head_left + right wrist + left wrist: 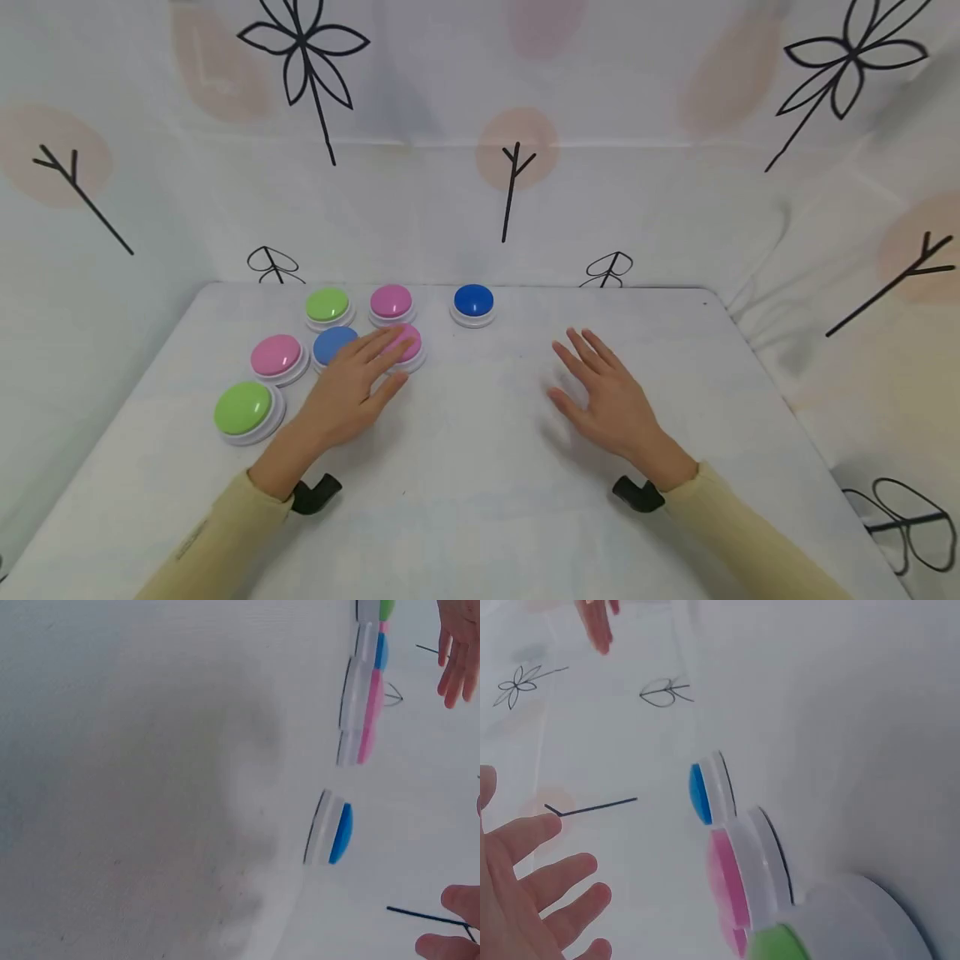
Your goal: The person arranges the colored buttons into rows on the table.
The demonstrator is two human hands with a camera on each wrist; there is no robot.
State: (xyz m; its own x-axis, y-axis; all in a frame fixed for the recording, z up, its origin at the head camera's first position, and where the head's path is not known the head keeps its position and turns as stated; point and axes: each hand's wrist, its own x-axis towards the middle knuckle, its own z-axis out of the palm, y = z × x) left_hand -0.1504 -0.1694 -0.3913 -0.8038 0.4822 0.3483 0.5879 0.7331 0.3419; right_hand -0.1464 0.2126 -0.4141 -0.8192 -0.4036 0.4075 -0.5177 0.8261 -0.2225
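Note:
Over the left group of round push buttons hovers my left hand (348, 400), fingers spread and relaxed, overlapping a light blue button (334, 343) and a pink button (408, 346) in the head view. My right hand (611, 400) is held above the table's right half with its fingers extended, nothing in it. Farther back, a dark blue button (473, 303) stands apart between the two hands. In the left wrist view the left fingers (574, 877) are in the air, away from the buttons. Two right fingertips (450, 946) show at the right wrist view's edge.
Around the left hand stand another pink button (392, 303), a green button (327, 307), a pink one (276, 357) at the left and a larger-looking green one (243, 410) nearer the front. The white table (480, 517) meets a patterned cloth (435, 200) behind.

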